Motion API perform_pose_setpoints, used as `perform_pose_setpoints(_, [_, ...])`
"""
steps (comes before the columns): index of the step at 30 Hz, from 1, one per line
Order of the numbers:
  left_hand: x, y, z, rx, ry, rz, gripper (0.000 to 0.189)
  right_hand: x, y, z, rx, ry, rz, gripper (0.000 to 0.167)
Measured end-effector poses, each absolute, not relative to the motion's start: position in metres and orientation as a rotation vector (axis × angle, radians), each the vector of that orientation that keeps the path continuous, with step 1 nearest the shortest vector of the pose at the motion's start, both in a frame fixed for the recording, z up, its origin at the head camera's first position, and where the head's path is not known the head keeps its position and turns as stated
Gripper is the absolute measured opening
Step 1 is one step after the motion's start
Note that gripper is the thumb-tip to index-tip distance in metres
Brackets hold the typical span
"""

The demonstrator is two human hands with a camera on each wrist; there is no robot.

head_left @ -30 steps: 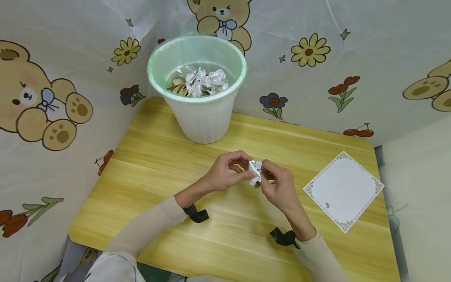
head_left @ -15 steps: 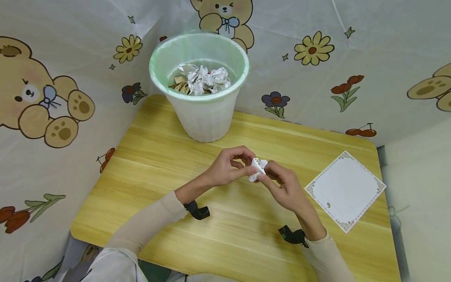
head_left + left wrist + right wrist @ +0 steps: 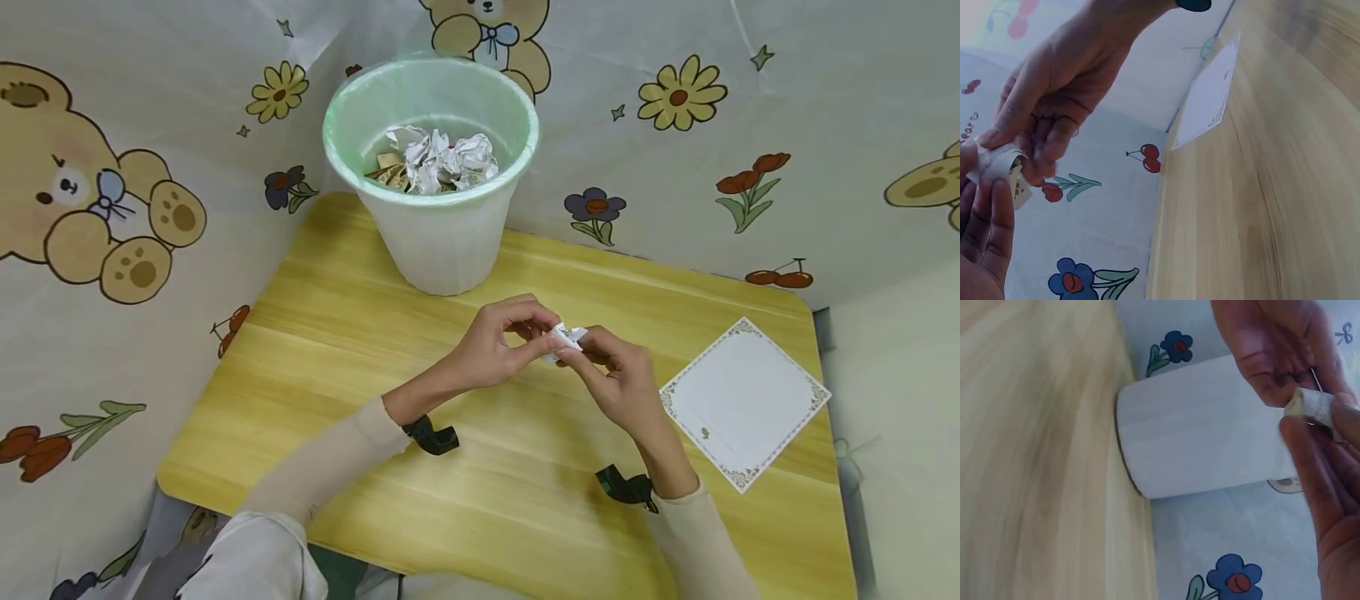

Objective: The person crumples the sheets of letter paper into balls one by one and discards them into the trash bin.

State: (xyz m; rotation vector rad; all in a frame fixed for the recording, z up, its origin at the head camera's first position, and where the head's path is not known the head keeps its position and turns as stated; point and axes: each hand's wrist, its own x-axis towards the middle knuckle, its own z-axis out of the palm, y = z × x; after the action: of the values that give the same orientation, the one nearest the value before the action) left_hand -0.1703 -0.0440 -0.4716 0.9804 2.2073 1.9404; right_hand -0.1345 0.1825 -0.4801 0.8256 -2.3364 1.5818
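Above the middle of the table, both hands pinch one small folded piece of white patterned paper (image 3: 567, 337). The left hand (image 3: 491, 346) grips its left side between thumb and fingers. On the other side, the right hand (image 3: 618, 375) holds it with the thumb toward the person and the fingers curled behind. In the left wrist view the folded paper (image 3: 1000, 161) shows bent layers with a printed pattern. The right wrist view shows it as a small rolled or folded bundle (image 3: 1314, 405) between the fingertips of both hands.
A white bin (image 3: 442, 242) with a pale green liner stands at the back left, holding crumpled white paper (image 3: 442, 162) and brown scraps (image 3: 388, 173). A flat white sheet with an ornate border (image 3: 746, 404) lies on the wooden table (image 3: 330, 333) at the right. Bear-printed cloth (image 3: 660, 217) hangs behind.
The paper has been turned and folded smaller between the fingers. Both hands have shifted slightly up and right in the view, and the camera view has tilted a little downward.
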Motion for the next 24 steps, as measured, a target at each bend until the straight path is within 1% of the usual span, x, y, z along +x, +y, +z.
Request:
perform_pose_setpoints(3, [-0.173,-0.044,-0.471,0.958,2.225,1.924,0.013,-0.137,0.183,-0.475,0.814,-2.412,1.458,0.016])
perform_pose_setpoints(6, [-0.172,-0.044,-0.471,0.916,2.115,1.952,0.012,-0.136,0.184,-0.474,0.86,-2.439,1.44,0.021])
perform_pose_setpoints(10, [-0.17,-0.044,-0.47,0.85,1.816,2.047,0.013,-0.134,0.188,-0.477,0.985,-2.338,1.782,0.026])
perform_pose_setpoints(12, [-0.169,-0.045,-0.471,0.816,1.658,2.081,0.016,-0.136,0.189,-0.48,1.071,-2.227,2.027,0.023])
perform_pose_setpoints(15, [-0.167,-0.045,-0.472,0.792,1.473,2.088,0.029,-0.139,0.19,-0.487,1.152,-2.073,2.285,0.019])
perform_pose_setpoints(17, [-0.164,-0.044,-0.472,0.803,1.392,2.068,0.042,-0.142,0.189,-0.492,1.209,-1.984,2.414,0.02])
perform_pose_setpoints(19, [-0.163,-0.044,-0.471,0.825,1.354,2.053,0.05,-0.144,0.187,-0.496,1.253,-1.928,2.479,0.02])
perform_pose_setpoints(21, [-0.162,-0.045,-0.47,0.851,1.355,2.048,0.051,-0.144,0.183,-0.499,1.294,-1.889,2.514,0.02])
perform_pose_setpoints(24, [-0.163,-0.046,-0.467,0.893,1.406,2.044,0.044,-0.142,0.179,-0.5,1.328,-1.842,2.526,0.023])
